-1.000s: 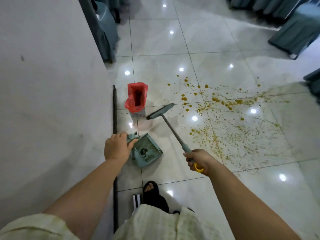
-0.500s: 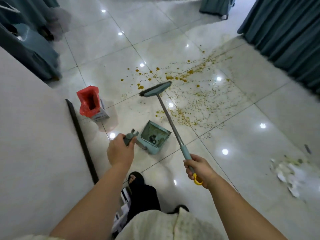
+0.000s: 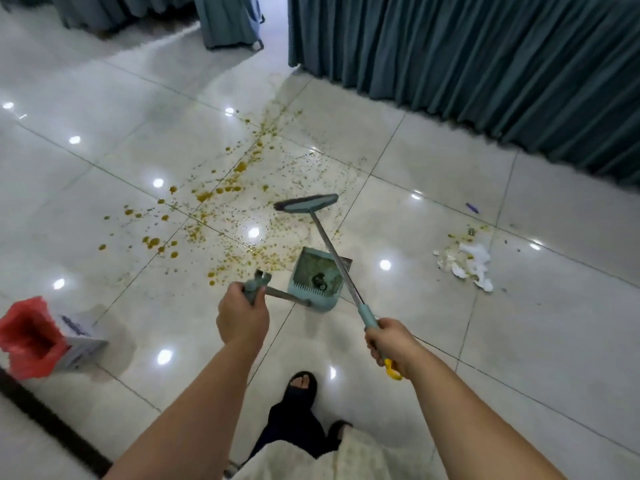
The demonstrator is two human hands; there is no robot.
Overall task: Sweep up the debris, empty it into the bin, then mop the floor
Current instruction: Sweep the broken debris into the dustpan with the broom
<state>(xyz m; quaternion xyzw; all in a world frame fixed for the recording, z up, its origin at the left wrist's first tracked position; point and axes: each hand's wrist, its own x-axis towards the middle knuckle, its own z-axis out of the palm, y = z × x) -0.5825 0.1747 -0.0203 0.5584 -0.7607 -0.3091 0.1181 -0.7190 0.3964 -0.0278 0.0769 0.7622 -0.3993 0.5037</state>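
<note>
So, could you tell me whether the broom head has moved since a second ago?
Yes. The broom head has swung rightward, away from the red-lined bin, across the yellow spill.

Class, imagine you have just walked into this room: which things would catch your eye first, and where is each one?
First, the yellow-orange spill spattered across the glossy tiles in the middle of the floor. Next, the white debris pile off to the right, near the teal curtain. Then the red-lined bin at the far left edge, and the broom and dustpan held over the floor in front of the person.
</note>
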